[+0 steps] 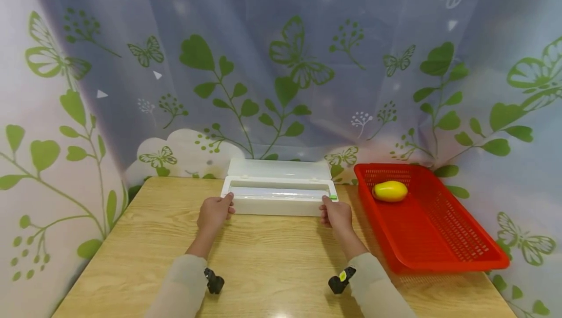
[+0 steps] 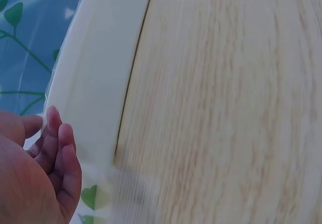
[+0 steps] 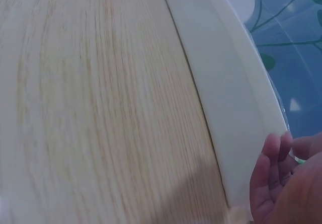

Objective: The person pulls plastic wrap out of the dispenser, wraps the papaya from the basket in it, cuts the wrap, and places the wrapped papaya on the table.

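Note:
A long white cling film dispenser (image 1: 276,207) lies at the back of the table, its lid (image 1: 281,168) tipped up behind it. Inside is a pale roll, and clear shiny cling film (image 1: 281,193) stretches along the front edge. At the front left corner, my left hand (image 1: 215,212) pinches the film's edge between thumb and fingers. My right hand (image 1: 337,212) does likewise at the front right corner, beside a small green slider (image 1: 333,197). Both wrist views show curled fingers against the dispenser's front wall (image 2: 100,58), thumbs at its top edge.
A red plastic basket (image 1: 386,240) stands on the right of the wooden table (image 1: 272,259), with a yellow mango-like fruit (image 1: 390,191) in its far left part. A curtain (image 1: 246,103) printed with leaves and butterflies hangs right behind the table and at both sides.

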`<state>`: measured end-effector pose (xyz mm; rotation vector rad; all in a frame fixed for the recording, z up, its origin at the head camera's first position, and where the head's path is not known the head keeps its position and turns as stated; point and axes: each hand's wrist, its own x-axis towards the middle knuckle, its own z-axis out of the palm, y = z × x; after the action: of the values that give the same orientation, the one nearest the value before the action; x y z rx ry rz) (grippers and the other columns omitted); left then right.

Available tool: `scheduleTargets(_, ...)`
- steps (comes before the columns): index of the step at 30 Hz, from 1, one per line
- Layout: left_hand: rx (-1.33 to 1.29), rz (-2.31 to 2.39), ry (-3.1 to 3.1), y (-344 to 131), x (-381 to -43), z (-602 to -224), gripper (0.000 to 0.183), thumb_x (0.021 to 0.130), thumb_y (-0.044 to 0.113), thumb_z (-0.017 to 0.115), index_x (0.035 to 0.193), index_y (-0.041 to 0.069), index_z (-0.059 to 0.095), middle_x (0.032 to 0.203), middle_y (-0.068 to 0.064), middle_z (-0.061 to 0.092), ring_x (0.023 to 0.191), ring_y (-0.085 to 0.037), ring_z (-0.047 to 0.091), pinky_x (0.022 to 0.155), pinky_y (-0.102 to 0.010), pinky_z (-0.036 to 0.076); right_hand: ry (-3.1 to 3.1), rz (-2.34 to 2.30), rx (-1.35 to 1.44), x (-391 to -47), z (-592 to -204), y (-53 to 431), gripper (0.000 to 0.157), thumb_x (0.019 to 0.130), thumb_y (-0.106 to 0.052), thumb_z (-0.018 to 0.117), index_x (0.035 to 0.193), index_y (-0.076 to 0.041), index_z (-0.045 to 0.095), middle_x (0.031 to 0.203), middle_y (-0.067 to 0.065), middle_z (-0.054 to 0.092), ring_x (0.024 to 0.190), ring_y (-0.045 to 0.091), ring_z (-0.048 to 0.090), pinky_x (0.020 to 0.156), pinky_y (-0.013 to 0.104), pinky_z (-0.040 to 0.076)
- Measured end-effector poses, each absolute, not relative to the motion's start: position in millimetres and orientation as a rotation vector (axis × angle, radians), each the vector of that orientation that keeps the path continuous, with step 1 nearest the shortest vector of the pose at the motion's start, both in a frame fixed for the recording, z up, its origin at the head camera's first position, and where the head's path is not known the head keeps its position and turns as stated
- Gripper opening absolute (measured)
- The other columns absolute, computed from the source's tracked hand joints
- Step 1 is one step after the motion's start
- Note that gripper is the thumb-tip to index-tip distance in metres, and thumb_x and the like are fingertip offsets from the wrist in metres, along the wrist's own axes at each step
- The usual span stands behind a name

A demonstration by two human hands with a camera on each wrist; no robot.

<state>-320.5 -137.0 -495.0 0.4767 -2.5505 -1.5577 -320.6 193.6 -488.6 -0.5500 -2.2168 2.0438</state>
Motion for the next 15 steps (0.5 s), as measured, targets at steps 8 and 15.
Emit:
scheduleTargets(8, 0.452, -1.579, -2.539, -135.0, -321.0, -492.4, 0.041, 0.101, 0.043, 0.055, 0.09, 0.009, 0.076, 0.074, 0.002, 0.075, 0.068, -0.019, 0.072, 0.066, -0.032, 0.043, -2.192, 2.037, -0.568, -323.4, -484.3, 191.4, 0.035, 0.098, -0.025, 0.063, 0.078, 0.003, 0.07, 0.054, 0.0, 0.056, 0.043, 0.013, 0.059, 0.046, 0.025, 0.051)
scheduleTargets(15, 0.44, -1.597, -2.547, -133.6, -320.5, -484.6, 0.037, 0.102, 0.036, 0.055, 0.09, 0.009, 0.075, 0.074, 0.002, 0.074, 0.07, -0.022, 0.073, 0.064, -0.032, 0.045, -2.186, 2.047, -0.585, -325.8, -481.8, 191.2, 0.031, 0.097, -0.02, 0.062, 0.074, 0.001, 0.069, 0.055, 0.002, 0.057, 0.04, 0.013, 0.059, 0.045, 0.027, 0.054)
